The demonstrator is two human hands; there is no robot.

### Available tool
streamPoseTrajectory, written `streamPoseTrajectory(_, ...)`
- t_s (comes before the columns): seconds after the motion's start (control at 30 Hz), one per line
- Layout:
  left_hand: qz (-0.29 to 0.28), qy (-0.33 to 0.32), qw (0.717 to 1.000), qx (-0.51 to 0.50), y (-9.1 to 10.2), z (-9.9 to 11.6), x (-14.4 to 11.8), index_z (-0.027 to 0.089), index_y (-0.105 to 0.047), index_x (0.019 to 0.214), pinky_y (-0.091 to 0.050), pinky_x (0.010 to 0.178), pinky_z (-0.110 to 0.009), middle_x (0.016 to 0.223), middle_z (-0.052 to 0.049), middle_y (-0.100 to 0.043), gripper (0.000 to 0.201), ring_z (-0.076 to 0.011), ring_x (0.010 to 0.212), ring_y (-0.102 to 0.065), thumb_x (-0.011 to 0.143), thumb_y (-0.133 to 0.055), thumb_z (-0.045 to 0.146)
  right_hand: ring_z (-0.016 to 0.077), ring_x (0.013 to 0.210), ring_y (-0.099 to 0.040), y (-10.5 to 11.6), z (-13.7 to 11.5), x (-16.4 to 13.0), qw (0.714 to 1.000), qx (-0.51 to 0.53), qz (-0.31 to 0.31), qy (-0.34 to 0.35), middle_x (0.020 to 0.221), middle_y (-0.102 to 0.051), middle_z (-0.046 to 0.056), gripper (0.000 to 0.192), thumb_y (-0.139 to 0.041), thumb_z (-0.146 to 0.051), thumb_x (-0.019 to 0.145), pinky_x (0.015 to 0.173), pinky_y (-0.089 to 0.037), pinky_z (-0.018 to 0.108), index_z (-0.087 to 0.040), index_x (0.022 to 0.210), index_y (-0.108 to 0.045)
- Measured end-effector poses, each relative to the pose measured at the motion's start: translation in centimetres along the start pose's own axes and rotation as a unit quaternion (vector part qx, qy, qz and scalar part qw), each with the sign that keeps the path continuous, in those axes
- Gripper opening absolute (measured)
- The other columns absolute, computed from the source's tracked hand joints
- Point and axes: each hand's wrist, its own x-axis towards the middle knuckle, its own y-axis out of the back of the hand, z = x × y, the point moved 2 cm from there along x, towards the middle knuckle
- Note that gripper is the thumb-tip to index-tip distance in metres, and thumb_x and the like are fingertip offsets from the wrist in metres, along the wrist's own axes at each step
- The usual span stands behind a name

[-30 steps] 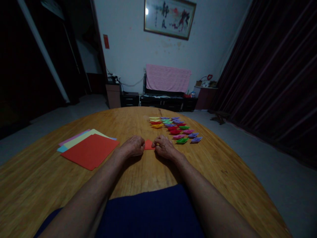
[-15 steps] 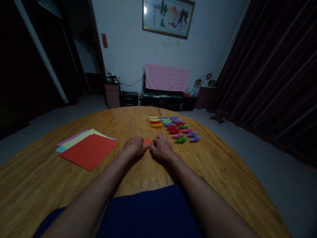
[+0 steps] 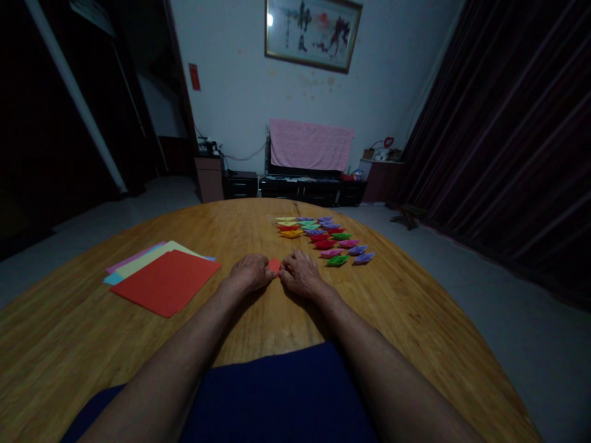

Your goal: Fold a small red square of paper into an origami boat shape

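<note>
Between my two hands, a small piece of red folded paper lies low over the table, partly hidden by fingers. My left hand grips its left side, thumb and fingers closed. On the opposite side my right hand pinches the right edge, fingers curled. To the right of my right hand stand several folded paper boats, among them a green boat and a purple boat. A red sheet of paper tops the fanned stack on the left, over a yellow sheet.
The round wooden table fills the foreground, its edge curving away on both sides. Beyond it stands a low black cabinet below a screen covered with a pink cloth. A dark curtain hangs at the right.
Both hands stay around the red paper in nearly the same place, with only a slight shift of the right fingers. The boats and sheets have not moved.
</note>
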Motion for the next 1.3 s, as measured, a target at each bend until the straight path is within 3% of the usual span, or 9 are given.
streamPoseTrajectory(0.47, -0.036, 0.052, 0.997, -0.040, 1.1, -3.2, -0.3, 0.018, -0.065, 0.076, -0.040, 0.059, -0.028, 0.079, -0.006, -0.068, 0.022, -0.0186, 0.072, -0.061, 0.078, -0.060, 0.040, 0.0206, 0.102, -0.049, -0.1, 0.9, 0.2, 0.998, 0.054, -0.006, 0.022, 0.106, -0.056, 0.006, 0.021, -0.050, -0.014, 0.090, 0.089, -0.035, 0.034, -0.023, 0.097, -0.068)
streamPoseTrajectory(0.77, -0.041, 0.052, 0.996, -0.068, 0.5, -4.3, 0.2, 0.021, -0.066, 0.072, -0.044, 0.060, -0.029, 0.078, -0.006, -0.070, 0.014, -0.0209, 0.071, -0.064, 0.073, -0.061, 0.034, 0.0194, 0.102, -0.050, 0.1, 1.9, 0.3, 0.996, 0.083, -0.025, 0.034, 0.106, -0.057, 0.005, 0.027, -0.046, -0.009, 0.090, 0.091, -0.036, 0.033, -0.023, 0.097, -0.069)
streamPoseTrajectory(0.87, -0.031, 0.059, 0.997, -0.046, 0.8, -3.4, -0.1, 0.020, -0.067, 0.070, -0.045, 0.063, -0.030, 0.077, -0.009, -0.071, 0.010, -0.0232, 0.075, -0.065, 0.073, -0.061, 0.027, 0.0194, 0.102, -0.050, 0.0, 2.0, 0.3, 0.995, 0.090, -0.026, 0.037, 0.107, -0.057, 0.005, 0.028, -0.047, -0.008, 0.088, 0.092, -0.036, 0.033, -0.024, 0.097, -0.069)
streamPoseTrajectory(0.93, 0.028, 0.063, 0.998, -0.014, 1.1, -2.2, -0.3, 0.018, -0.068, 0.071, -0.046, 0.068, -0.032, 0.082, -0.013, -0.071, 0.009, -0.0265, 0.082, -0.066, 0.074, -0.062, 0.024, 0.0194, 0.102, -0.050, -0.1, 2.0, 0.3, 0.995, 0.088, -0.023, 0.036, 0.106, -0.057, 0.005, 0.028, -0.047, -0.008, 0.088, 0.092, -0.036, 0.033, -0.023, 0.097, -0.069)
streamPoseTrajectory(1.0, 0.045, 0.035, 0.998, -0.021, 1.1, -0.6, -0.5, 0.017, -0.069, 0.075, -0.046, 0.070, -0.033, 0.084, -0.015, -0.072, 0.014, -0.0267, 0.085, -0.066, 0.079, -0.058, 0.025, 0.0194, 0.102, -0.050, -0.1, 2.0, 0.3, 0.996, 0.081, -0.019, 0.034, 0.106, -0.057, 0.005, 0.028, -0.046, -0.008, 0.089, 0.092, -0.036, 0.033, -0.023, 0.098, -0.068)
streamPoseTrajectory(1.1, 0.044, -0.016, 0.998, -0.052, 0.3, 1.2, -0.4, 0.018, -0.070, 0.084, -0.045, 0.072, -0.031, 0.090, -0.014, -0.073, 0.028, -0.0245, 0.088, -0.066, 0.087, -0.050, 0.036, 0.0195, 0.102, -0.050, 0.0, 1.9, 0.3, 0.997, 0.069, -0.022, 0.033, 0.105, -0.057, 0.005, 0.026, -0.048, -0.010, 0.089, 0.091, -0.036, 0.032, -0.023, 0.100, -0.068)
streamPoseTrajectory(1.3, 0.022, -0.004, 0.997, -0.073, -0.7, 1.2, 0.2, 0.019, -0.070, 0.091, -0.045, 0.071, -0.029, 0.095, -0.010, -0.073, 0.025, -0.0229, 0.089, -0.067, 0.085, -0.052, 0.036, 0.0191, 0.102, -0.049, 0.2, 1.7, 0.1, 0.997, 0.064, -0.017, 0.041, 0.105, -0.056, 0.005, 0.027, -0.046, -0.011, 0.090, 0.090, -0.036, 0.032, -0.023, 0.101, -0.067)
